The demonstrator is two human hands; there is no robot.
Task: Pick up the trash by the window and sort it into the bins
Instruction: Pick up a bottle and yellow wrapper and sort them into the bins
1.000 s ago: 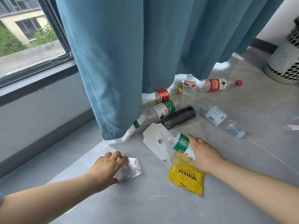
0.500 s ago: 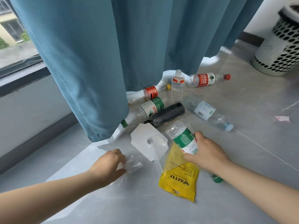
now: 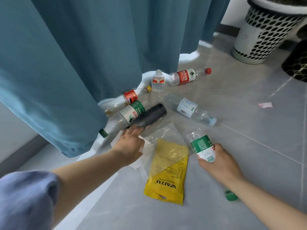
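My right hand point(image 3: 219, 161) is shut on a clear bottle with a green label point(image 3: 201, 145), lifted off the floor, its green cap point(image 3: 230, 195) showing below my forearm. My left hand point(image 3: 131, 141) reaches forward, fingertips touching the near end of a black bottle point(image 3: 149, 117); its palm is hidden. A yellow bag point(image 3: 166, 178) lies between my hands, partly under a clear plastic bag point(image 3: 164, 135). Several more bottles lie by the curtain: a green-label one point(image 3: 131, 112), a yellow-capped one point(image 3: 130, 97), a red-capped one point(image 3: 186, 77), a blue-capped one point(image 3: 189, 108) and a small upright one point(image 3: 158, 82).
A blue curtain point(image 3: 83, 55) hangs down to the floor on the left and covers part of the bottles. A white perforated bin point(image 3: 265, 34) and a black bin point(image 3: 297, 60) stand at the far right. A pink paper scrap point(image 3: 265, 105) lies on the grey tiles.
My right hand has lifted the green-label bottle and drawn it to the right. My left hand left the spot of the crumpled clear wrap and moved forward to the black bottle.
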